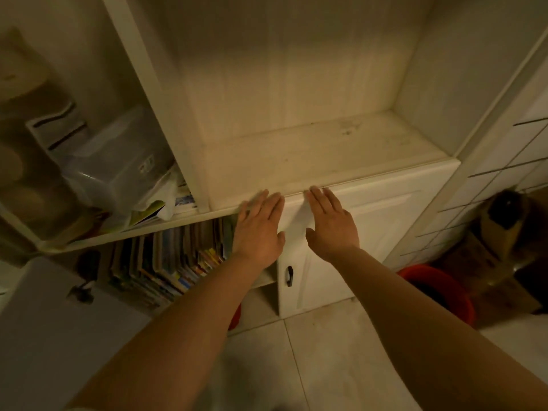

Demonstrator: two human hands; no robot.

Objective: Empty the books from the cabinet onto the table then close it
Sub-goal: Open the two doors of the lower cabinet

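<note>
Both hands, left hand (258, 229) and right hand (332, 222), lie flat and open against the white panelled cabinet door (350, 232); the upright row of thin colourful paper books (166, 262) likely heavy together, best gripped by spines

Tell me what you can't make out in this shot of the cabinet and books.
Head view only:
- Book titles: too small and dim to read.
- Table: outside the frame.
- Rightmost books: hidden behind the left hand.
- Inside behind the closed door: hidden; the right hand lies flat there.
- Red bucket: partly behind the right arm.
</note>
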